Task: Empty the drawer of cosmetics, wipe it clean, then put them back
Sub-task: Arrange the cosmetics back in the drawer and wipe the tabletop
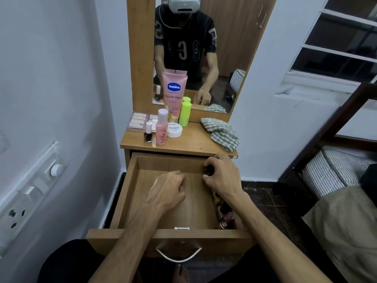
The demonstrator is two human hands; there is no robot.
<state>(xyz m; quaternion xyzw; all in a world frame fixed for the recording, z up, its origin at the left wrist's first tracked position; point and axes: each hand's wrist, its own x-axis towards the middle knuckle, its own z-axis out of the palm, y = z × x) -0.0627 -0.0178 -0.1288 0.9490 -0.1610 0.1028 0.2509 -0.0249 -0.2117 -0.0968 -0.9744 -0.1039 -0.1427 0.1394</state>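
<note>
Drawer (130, 193) of pale wood, pulled fully out from under the dressing-table top (191, 139), with most of its floor bare. A few small bottles (224, 218) remain inside, lined along the drawer's right wall toward its front. The right hand (221, 173) is at the drawer's back right corner, fingers curled around a small dark item (208, 170); what it is cannot be told. The left hand (169, 190) hovers over the middle of the drawer floor, loosely curled, holding nothing that shows. Above the drawer, on the tabletop, stand a pink Vaseline tube (174, 94), 1 pink bottle (162, 127), a dark nail polish (148, 134), a white jar (174, 129), a green container (184, 114) and a checked cloth (221, 132). Emptying looks nearly finished. Next, the gripped item likely goes up onto the tabletop, then the last bottles, before the cloth is needed.
</note>
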